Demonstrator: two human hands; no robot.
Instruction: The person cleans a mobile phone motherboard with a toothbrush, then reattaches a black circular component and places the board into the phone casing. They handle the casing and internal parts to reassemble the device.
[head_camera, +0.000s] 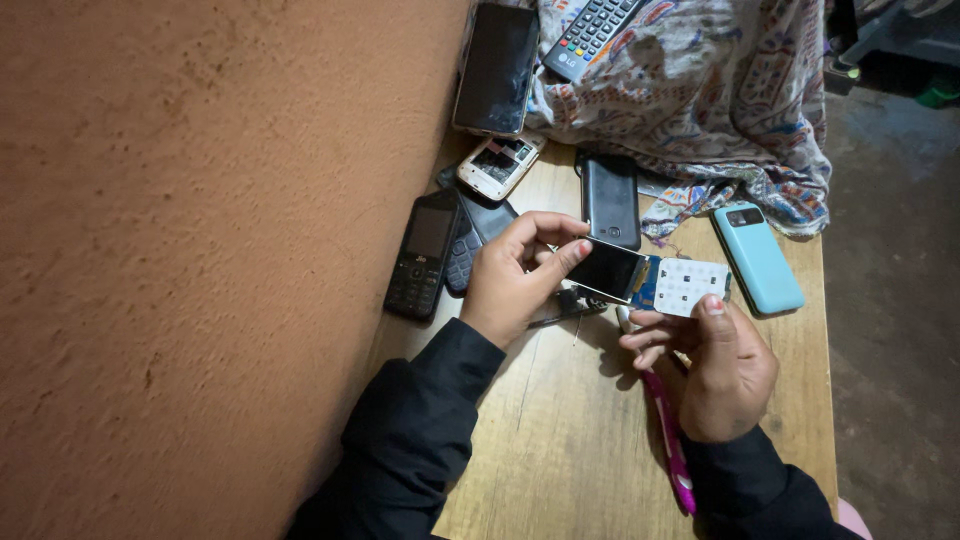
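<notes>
Left hand (515, 280): grasps the screen end of an opened phone (650, 277), thumb on the dark screen.
Right hand (715, 365): pinches the phone's white keypad end; a pink tool (672, 450) runs under this hand.
Phone: held in the air just above the wooden table (560, 430), between both hands.
Nearby: a light blue phone (757, 258), a black keypad phone (423, 255), a patterned cloth (720, 90).

Teal phone (757, 259), pink tool (672, 445), paisley multicolour cloth (720, 90), black sleeves (420, 430), orange-brown wall (200, 230).
</notes>
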